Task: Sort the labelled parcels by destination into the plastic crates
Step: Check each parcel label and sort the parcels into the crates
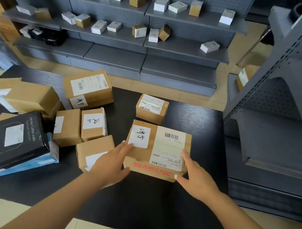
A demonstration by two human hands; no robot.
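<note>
Table: I see a black table (150, 205) crowded with cardboard parcels.
Hands: my left hand (112, 163) and right hand (198, 180) grasp the labelled box (156, 151).

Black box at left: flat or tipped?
Tipped. The black box leans on a blue box beneath it, its right side raised off the table.

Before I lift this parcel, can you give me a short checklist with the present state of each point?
1. Left hand on the parcel: ok, fingers on its left side, thumb at the front edge.
2. Right hand on it: ok, fingers on the right edge, thumb at the front corner.
3. Destination label readable: ok, handwritten, facing up.
4. Parcel apart from the neighbours: ok, the small box behind does not touch it.
5. Crate in sight: not ok, none in view.
6. Weight: cannot tell.
</note>
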